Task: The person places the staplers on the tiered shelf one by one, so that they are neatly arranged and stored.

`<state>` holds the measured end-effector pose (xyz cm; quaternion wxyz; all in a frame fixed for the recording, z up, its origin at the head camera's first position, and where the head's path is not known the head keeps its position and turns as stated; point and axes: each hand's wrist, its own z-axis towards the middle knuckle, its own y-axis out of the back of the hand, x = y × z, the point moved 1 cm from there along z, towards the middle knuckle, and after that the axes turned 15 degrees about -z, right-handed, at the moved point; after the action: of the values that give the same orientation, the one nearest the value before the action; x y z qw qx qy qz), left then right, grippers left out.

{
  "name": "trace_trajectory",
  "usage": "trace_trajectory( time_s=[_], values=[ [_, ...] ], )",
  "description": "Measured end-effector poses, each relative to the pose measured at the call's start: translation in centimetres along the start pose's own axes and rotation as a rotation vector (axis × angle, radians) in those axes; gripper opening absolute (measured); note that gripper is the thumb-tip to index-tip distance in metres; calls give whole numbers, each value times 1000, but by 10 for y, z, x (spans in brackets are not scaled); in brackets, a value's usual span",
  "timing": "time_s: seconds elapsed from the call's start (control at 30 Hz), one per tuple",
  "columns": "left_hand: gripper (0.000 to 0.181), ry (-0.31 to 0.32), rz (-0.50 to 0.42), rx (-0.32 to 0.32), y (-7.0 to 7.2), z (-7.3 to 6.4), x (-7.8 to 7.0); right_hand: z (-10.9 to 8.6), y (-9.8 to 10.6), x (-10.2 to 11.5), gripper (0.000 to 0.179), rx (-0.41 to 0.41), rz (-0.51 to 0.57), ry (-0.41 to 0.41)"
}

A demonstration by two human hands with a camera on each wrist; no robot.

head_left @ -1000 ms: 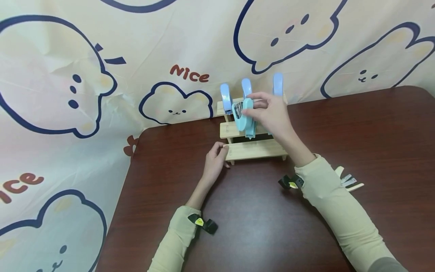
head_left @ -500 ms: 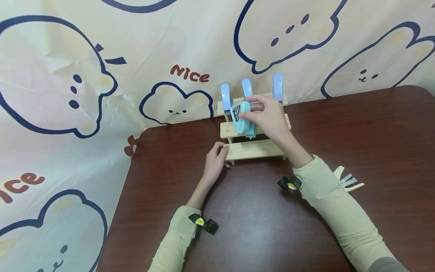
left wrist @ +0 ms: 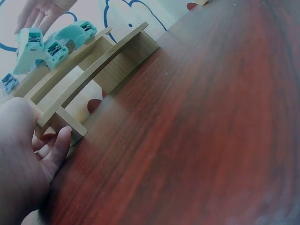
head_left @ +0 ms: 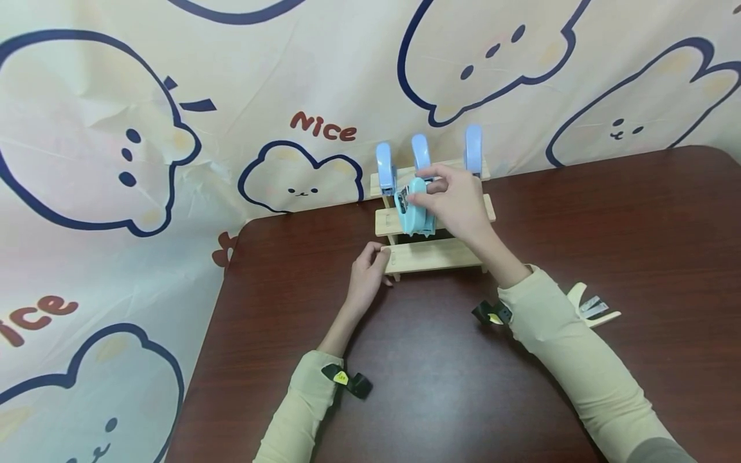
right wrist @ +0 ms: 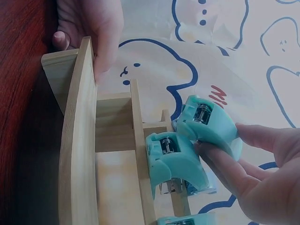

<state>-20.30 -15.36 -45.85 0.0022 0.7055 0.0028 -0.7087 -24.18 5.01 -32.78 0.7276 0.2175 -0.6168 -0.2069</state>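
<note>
A three-step wooden rack (head_left: 431, 255) stands near the table's back edge. My left hand (head_left: 365, 276) grips the left end of its lowest plank, fingers curled underneath in the left wrist view. My right hand (head_left: 454, 199) pinches a teal spring clip (right wrist: 208, 124) between thumb and fingers, over the left part of the middle plank. Right beside it, another teal clip (right wrist: 176, 159) is clamped on that plank. A further teal clip (left wrist: 77, 32) sits along the same plank; my right hand mostly hides it in the head view. Blue clips (head_left: 473, 149) stand upright on the top plank.
Behind the rack hangs a pale cloth (head_left: 324, 64) with cartoon outlines. A cream-coloured object with grey strips (head_left: 593, 308) lies on the dark brown table (head_left: 440, 373), partly covered by my right sleeve (head_left: 579, 360). Small black devices (head_left: 353, 384) are strapped at both wrists.
My right hand has shifted slightly left and down, bringing the teal clip a little lower against the middle plank. The left hand keeps its hold on the rack, unmoved.
</note>
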Motion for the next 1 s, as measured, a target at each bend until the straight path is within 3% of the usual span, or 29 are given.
trace_trajectory(
  time_s=[0.33, 0.7, 1.0],
  values=[
    [24, 12, 12, -8, 0, -1, -1, -6, -2, 7, 38, -41, -124, 97],
    [24, 12, 10, -10, 0, -2, 0, -7, -6, 7, 36, -26, -159, 113],
    [24, 3, 9, -10, 0, 0, -1, -11, -13, 10, 38, -72, -206, 201]
  ],
)
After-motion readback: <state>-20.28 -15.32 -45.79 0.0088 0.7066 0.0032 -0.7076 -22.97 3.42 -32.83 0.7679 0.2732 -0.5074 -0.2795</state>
